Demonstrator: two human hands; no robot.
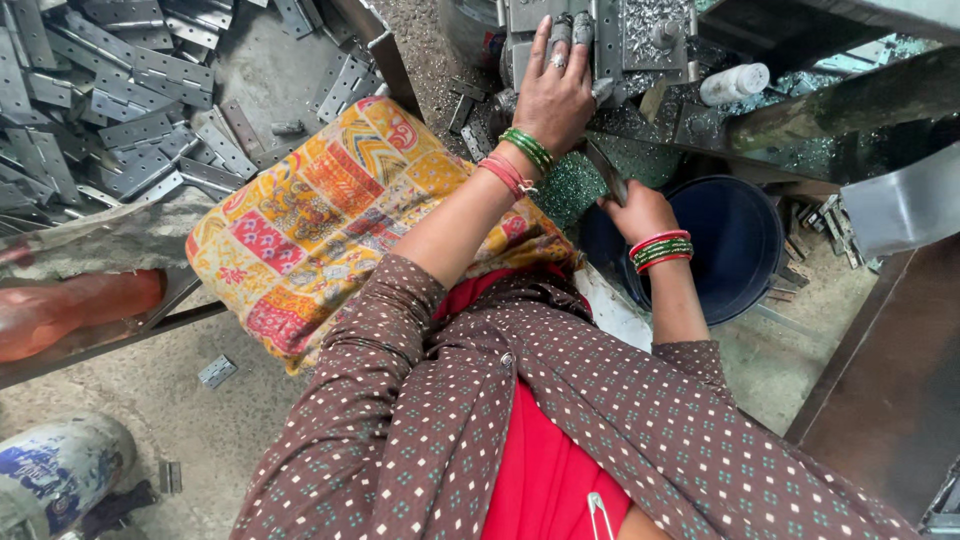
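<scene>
Nearest me: I see a brown dotted sleeve (400, 400) over a red garment, with a safety pin at the near edge.
Floor, near left: a white and blue cylindrical can (55, 470) lies on the concrete, with one stray flat grey metal hinge plate (216, 371) beyond it.
Left edge: an orange plastic bottle (70, 308) rests on its side on a metal frame.
Middle: a patchwork cushion in yellow, red and orange cloth (320, 220) sits under my left forearm.
Right hand (637, 212): fingers closed around a narrow grey metal piece (606, 172); the hand is over the rim of a dark blue plastic bucket (735, 245).
Left hand (553, 95): fingers stretched out and close together, lying flat on the grey metal press fixture (615, 35), far centre; I cannot tell whether they pinch anything.
Wrists: green and red bangles on both.
Around the fixture: shiny metal shavings (650, 20) and a white cylinder (735, 83) to the right.
Far left: a heap of flat grey metal hinge plates (120, 100) covers the table.
</scene>
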